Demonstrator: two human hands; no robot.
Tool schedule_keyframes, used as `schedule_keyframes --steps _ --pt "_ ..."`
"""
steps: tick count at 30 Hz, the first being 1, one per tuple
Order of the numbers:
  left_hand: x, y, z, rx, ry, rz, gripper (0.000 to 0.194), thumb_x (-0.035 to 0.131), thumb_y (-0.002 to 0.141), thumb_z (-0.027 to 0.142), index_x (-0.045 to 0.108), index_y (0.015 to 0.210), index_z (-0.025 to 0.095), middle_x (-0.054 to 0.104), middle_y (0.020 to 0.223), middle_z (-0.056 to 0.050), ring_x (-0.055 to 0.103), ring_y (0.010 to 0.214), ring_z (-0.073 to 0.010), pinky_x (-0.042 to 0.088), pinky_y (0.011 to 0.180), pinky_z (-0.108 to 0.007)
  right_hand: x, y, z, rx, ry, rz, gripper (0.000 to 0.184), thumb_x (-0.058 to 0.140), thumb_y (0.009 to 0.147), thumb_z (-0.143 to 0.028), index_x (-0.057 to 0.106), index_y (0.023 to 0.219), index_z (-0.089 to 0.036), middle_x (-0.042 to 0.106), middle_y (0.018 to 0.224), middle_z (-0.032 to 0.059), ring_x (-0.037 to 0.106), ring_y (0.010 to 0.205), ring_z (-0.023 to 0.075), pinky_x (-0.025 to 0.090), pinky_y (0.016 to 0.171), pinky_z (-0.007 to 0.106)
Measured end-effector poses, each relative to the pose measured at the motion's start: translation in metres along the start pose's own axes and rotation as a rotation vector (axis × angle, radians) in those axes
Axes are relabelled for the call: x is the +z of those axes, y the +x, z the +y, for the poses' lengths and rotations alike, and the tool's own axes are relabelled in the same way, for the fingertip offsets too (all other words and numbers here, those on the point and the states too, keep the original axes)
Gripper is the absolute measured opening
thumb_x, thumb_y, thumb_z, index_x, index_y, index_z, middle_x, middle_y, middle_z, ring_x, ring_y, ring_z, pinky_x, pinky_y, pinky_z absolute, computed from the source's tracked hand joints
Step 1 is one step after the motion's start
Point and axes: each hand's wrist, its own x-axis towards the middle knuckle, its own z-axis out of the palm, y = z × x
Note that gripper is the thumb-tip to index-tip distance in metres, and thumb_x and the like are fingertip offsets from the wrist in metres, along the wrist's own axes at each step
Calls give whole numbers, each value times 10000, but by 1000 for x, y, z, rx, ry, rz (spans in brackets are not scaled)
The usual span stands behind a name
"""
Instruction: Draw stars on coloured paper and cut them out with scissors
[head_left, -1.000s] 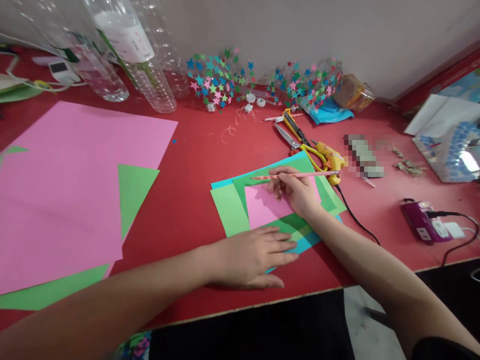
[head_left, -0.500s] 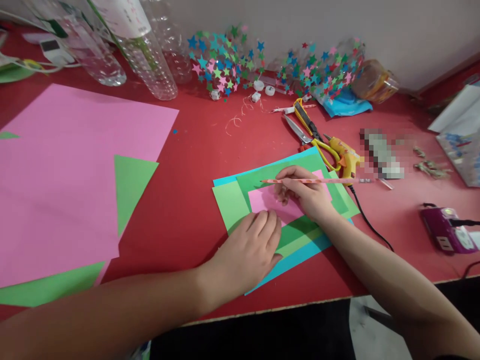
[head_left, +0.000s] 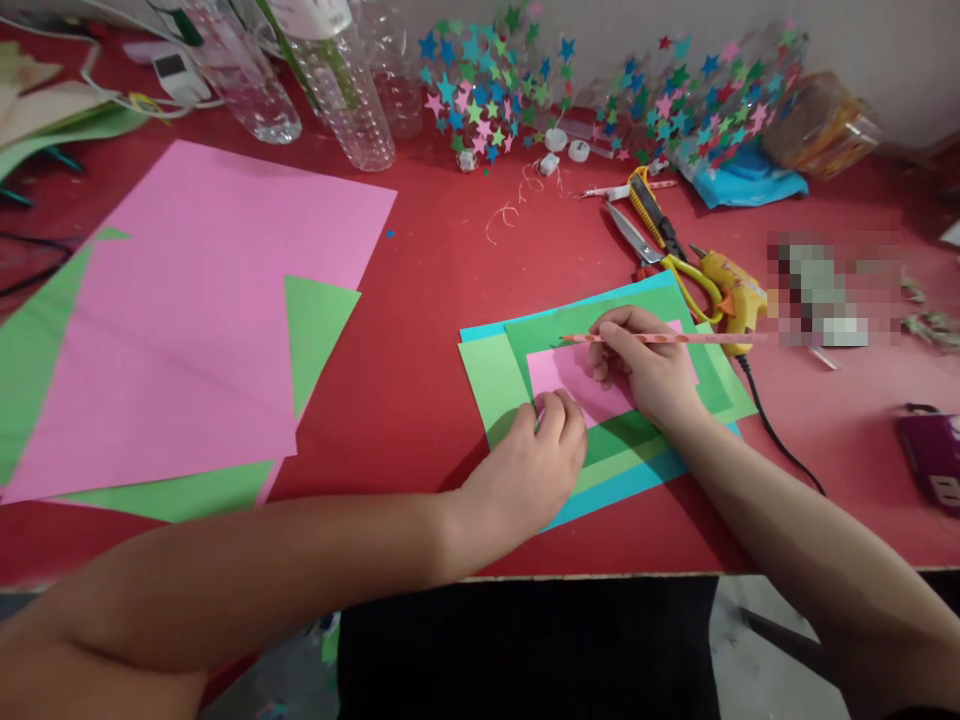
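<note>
Red table (head_left: 450, 260) | small pink paper (head_left: 559, 378) at three o'clock on green sheet (head_left: 536, 332), long axis eight to two | right hand (head_left: 651, 372), nearer, overlaps it, holding pencil (head_left: 664, 338), tip toward nine | left hand (head_left: 529, 470) curls at its seven-o'clock edge; cannot tell if gripping

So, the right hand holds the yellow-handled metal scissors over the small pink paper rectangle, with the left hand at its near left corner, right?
Not quite: as the head view shows, the right hand holds a slim pink patterned pencil over the small pink paper rectangle, not the yellow-handled metal scissors. The left hand is at the paper's near left corner.
</note>
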Motion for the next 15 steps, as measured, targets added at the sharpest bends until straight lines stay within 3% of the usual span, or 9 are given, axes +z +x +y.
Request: schedule_keyframes --steps 4,10,15 --pt "-2 1 10 -15 116 -19 450 324 915 112 564 1275 -13 598 1257 -251 607 1099 -330 535 799 -376 1 0 0 -9 -12 -21 79 638 849 -238 608 807 -178 647 614 -9 576 478 106 445 418 211" --pt "-4 -3 9 -25 67 -7 451 325 913 92 581 1267 -21 603 1275 -258 615 1133 -331 546 859 -382 0 -2 0 -49 -42 -4 84 642 852 -259 606 828 -186 655 631 -10 589 496 111 471 442 225" --pt "-3 -5 5 -40 36 3 447 371 886 64 586 1263 -41 619 1250 -263 625 1120 -316 558 841 -345 -7 -2 -4 -233 -77 93 181 569 917 -355 590 809 -210 630 607 -16 571 487 106 460 449 230"
